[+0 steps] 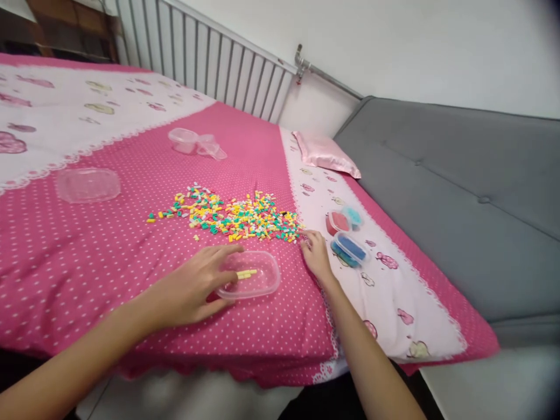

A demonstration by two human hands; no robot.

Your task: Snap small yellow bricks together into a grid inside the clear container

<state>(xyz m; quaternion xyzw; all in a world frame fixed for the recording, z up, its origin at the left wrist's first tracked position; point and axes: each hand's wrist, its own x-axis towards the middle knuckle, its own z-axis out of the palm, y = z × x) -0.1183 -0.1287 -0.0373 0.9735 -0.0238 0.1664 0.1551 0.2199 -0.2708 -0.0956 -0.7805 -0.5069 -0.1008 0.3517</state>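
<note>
Loosely, the left hand (203,283) reaches around the left end of a clear tub (265,286), thumb and fingers spread, the thumb by the near side and some fingertips over the inside. A few yellow sticks (247,273) lie in the tub, close to those fingertips. The right hand (315,254) is at the right end of the bead pile (245,216), its fingertips at the edge; whether they pinch a bead cannot be told. The pile, mixed yellow, green, red and white, stretches across the pink bed (144,256) just beyond the tub. Right of the right hand stand a red box (337,224), a pale blue box (353,217) and, nearer, a dark blue box (349,249). Well left of the pile lies a clear lid or tray (88,185); beyond the pile sit clear containers (182,142). Farther off, a pink pillow (326,153) rests near the grey headboard (446,210).
</note>
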